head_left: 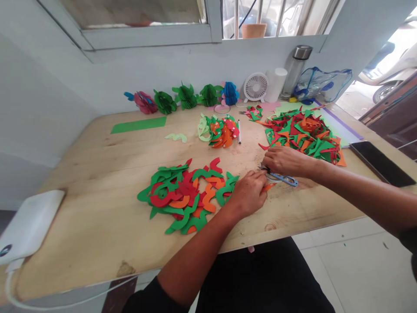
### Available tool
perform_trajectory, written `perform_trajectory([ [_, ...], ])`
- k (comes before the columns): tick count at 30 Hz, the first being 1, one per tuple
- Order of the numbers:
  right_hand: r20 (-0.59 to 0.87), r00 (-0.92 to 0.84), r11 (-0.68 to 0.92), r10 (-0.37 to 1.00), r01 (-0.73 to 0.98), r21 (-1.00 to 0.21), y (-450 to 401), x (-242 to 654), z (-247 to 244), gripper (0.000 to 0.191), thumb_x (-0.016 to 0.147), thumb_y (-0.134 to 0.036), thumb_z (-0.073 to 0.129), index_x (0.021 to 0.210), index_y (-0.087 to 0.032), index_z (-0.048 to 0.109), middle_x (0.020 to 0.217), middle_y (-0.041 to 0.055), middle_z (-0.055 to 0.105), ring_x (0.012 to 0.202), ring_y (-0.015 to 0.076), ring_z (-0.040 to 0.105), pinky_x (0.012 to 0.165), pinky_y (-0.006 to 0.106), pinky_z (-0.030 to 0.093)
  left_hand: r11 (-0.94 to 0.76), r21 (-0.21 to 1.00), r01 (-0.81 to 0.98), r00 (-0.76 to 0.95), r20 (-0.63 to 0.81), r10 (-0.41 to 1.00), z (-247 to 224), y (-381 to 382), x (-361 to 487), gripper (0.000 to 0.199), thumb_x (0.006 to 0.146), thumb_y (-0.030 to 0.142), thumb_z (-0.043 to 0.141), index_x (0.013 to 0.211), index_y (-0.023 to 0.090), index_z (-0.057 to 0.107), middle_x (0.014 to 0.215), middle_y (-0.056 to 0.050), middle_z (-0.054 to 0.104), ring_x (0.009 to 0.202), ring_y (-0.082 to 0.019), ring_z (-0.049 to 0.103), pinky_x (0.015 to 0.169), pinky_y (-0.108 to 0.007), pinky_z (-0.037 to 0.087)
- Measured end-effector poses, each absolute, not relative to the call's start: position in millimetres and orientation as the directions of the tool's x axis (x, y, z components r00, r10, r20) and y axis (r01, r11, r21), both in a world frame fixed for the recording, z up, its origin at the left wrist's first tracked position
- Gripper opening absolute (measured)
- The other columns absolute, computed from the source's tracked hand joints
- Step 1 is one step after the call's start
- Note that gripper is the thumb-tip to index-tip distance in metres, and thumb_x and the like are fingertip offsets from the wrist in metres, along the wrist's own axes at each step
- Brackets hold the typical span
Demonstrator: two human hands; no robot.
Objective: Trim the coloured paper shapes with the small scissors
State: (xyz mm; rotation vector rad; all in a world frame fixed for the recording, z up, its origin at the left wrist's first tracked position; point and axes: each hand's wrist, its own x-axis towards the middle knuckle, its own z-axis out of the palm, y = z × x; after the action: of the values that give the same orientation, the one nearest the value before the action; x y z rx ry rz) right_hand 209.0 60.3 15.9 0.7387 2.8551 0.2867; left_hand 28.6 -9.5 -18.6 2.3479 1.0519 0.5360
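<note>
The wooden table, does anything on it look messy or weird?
Yes, the paper scraps at the right lie in a jumbled heap with pointed bits sticking out. A brown patch on the table near its front edge looks odd, being darker than the rest; stain or damage, I can't tell.

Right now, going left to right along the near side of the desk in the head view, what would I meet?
White box, pile of cut paper shapes, left hand, right hand, black phone. Left out: the scrap pile and blue tool, overlapping the right hand's span.
</note>
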Motion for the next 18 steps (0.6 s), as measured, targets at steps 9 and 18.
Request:
perform_trajectory([
  [9,-0.112,-0.855,0.853,0.507,0.479,0.206,62.2,210.5,15.8,0.016,0.089,-0.014,0.047,0.078,-0.011,0.059,0.074,0.0088,0.062,0.070,0.0182,0.051,0.065,0.030,0.034,-0.566,0.595,0.570,0.621,0.139,0.772,-18.7,-8.9,29.0,0.009,0.076,0.011,0.051,0.080,0.016,0.058,0.127,-0.011,0.057,0.114,-0.022,0.052,0.101,-0.037,0.042],
  [18,-0.068,-0.862,0.840,0.503,0.469,0.271,61.8,211.4,10.7,0.014,0.088,-0.013,0.048,0.078,-0.011,0.058,0.074,0.0089,0.062,0.069,0.0183,0.051,0.065,0.030,0.034,-0.566,0.592,0.573,0.625,0.131,0.770,-17.5,-9.2,29.1,0.010,0.077,0.011,0.052,0.081,0.016,0.058,0.127,-0.011,0.057,0.116,-0.022,0.051,0.101,-0.038,0.042],
])
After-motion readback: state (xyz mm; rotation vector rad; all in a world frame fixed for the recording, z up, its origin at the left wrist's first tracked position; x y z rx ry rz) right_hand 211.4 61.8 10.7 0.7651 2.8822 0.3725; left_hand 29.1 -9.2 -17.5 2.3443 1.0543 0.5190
